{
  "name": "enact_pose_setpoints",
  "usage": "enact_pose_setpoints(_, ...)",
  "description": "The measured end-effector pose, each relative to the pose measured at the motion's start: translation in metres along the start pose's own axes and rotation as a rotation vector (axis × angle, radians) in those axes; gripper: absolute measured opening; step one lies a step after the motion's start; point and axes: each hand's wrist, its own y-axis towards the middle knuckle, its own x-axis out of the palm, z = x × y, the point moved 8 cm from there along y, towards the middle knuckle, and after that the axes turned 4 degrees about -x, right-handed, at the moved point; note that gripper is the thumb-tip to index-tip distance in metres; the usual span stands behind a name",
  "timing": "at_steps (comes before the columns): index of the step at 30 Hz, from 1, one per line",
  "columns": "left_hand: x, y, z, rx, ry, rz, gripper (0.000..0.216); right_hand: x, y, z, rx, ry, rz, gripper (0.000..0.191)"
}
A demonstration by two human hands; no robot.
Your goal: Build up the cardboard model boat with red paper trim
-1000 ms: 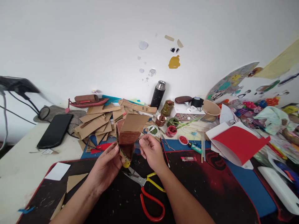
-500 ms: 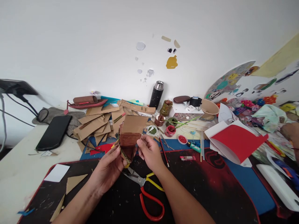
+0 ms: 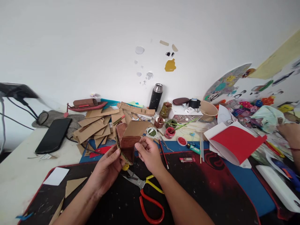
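Between my two hands is a small cardboard model (image 3: 127,142), painted brown on its lower part, with a bare tan flap standing up at the top. My left hand (image 3: 109,168) grips its left side, thumb on the near edge. At the right edge of the model, my right hand (image 3: 148,153) pinches it between thumb and fingers. Just below, on the dark mat, lie scissors (image 3: 142,184) with one red and one yellow handle. A yellow round piece (image 3: 126,167) shows under the model, partly hidden by my left hand.
Cardboard scraps (image 3: 96,125) pile up at the back left beside a model boat (image 3: 87,104). Open paint jars (image 3: 170,132) and a black flask (image 3: 156,97) stand behind my hands. A phone (image 3: 53,136) lies left, red paper (image 3: 236,142) right. Another person's arm (image 3: 289,131) reaches in at far right.
The cardboard model has turned slightly in my hands, so more of its brown left side shows. Both hands keep their hold. The view has shifted a little.
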Motion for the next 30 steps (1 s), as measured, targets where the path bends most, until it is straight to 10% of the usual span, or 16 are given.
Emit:
enact_pose_setpoints(13, 0.007, -0.005, 0.000, 0.071, 0.187, 0.022, 0.086, -0.007, -0.002, -0.004, -0.009, -0.147, 0.078, 0.048)
enact_pose_setpoints(30, 0.010, -0.009, -0.002, 0.058, 0.247, -0.007, 0.079, -0.004, -0.004, 0.004, 0.041, -0.070, 0.032, 0.058)
